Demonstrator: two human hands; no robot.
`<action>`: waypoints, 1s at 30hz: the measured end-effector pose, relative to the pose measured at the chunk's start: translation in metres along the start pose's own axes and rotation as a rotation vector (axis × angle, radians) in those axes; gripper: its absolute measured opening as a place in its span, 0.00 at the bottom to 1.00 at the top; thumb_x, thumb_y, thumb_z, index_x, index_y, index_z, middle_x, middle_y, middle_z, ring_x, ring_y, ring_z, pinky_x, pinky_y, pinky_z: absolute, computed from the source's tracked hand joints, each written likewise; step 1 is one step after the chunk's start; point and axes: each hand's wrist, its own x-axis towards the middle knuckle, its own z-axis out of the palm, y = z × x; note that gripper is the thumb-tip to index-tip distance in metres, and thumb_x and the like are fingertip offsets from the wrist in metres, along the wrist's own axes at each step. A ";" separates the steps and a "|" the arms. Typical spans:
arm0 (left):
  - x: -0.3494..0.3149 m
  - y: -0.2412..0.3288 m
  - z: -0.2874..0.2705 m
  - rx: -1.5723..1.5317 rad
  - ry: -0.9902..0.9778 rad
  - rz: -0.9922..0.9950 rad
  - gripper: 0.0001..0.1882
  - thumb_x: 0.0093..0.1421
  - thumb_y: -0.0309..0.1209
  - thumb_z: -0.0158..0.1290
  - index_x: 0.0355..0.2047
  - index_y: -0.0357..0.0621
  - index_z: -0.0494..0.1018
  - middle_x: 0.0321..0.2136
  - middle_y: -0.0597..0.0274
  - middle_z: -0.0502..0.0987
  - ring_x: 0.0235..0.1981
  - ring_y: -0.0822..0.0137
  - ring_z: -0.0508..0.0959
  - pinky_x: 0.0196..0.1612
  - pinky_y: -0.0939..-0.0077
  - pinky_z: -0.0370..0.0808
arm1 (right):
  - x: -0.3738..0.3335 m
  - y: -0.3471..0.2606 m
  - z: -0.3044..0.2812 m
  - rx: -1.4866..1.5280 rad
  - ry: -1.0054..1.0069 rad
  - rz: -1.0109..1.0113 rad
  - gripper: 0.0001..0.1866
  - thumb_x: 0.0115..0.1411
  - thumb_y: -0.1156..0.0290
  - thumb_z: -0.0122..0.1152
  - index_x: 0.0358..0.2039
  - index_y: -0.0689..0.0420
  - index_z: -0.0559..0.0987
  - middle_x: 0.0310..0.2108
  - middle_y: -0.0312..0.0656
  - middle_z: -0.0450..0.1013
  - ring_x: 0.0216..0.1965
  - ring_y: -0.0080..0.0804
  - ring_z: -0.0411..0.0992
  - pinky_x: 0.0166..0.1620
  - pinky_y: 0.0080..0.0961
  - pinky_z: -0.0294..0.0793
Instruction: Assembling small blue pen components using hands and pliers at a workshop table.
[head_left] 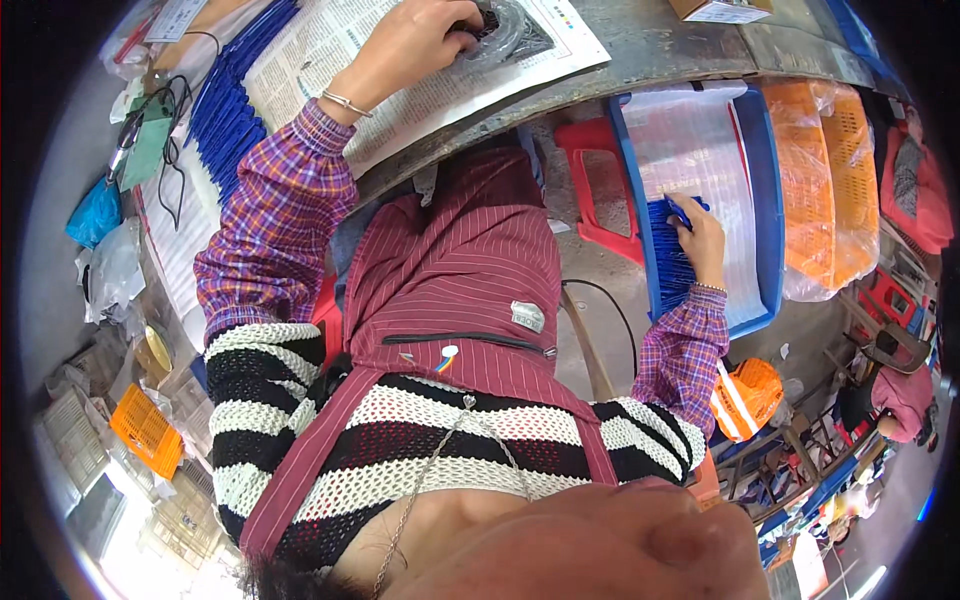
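1. Two bare hands work well apart on my feed: the right hand (703, 245) has its fingers narrowed on blue sticks (683, 207) inside the blue bin (768, 200), right of the lap.
2. Over on the far table (680, 50), the left hand (435, 35) curls above newspaper (405, 115), just beside clear plastic (512, 32). I cannot tell whether it grips anything.
3. I judge the step in hand to be handling sticks at the bin; whether they are going in or coming out, I cannot tell.
4. My next move would call for a light pinch and sticks kept parallel with the pile by the bin's left wall.
5. Far left on the table lies a loose blue fan of similar sticks (222, 115).
6. For obstacles, I note the bin's raised walls, the red stool (612, 240) just left of it, and the table edge between the hands. Plastic-wrapped orange crates (850, 180) stand close on the bin's right.
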 end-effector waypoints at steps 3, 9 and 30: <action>-0.002 0.000 0.001 -0.042 0.009 -0.026 0.06 0.46 0.24 0.54 0.27 0.38 0.75 0.29 0.51 0.75 0.36 0.51 0.74 0.41 0.63 0.71 | 0.003 0.003 0.002 -0.035 -0.018 0.018 0.21 0.49 0.77 0.60 0.46 0.47 0.77 0.48 0.35 0.74 0.44 0.43 0.74 0.43 0.34 0.75; -0.002 -0.001 0.005 -0.050 0.047 -0.029 0.05 0.46 0.24 0.54 0.25 0.39 0.74 0.25 0.50 0.74 0.32 0.50 0.75 0.38 0.62 0.72 | 0.006 0.003 0.003 -0.119 -0.109 0.008 0.16 0.49 0.78 0.59 0.40 0.50 0.78 0.44 0.37 0.75 0.40 0.44 0.75 0.40 0.34 0.74; -0.010 0.015 -0.013 -0.339 0.188 -0.080 0.13 0.47 0.23 0.52 0.35 0.43 0.78 0.24 0.55 0.78 0.25 0.61 0.78 0.30 0.72 0.74 | 0.019 -0.153 -0.026 0.548 0.233 -0.102 0.09 0.51 0.79 0.66 0.34 0.63 0.77 0.27 0.43 0.75 0.26 0.28 0.72 0.32 0.21 0.70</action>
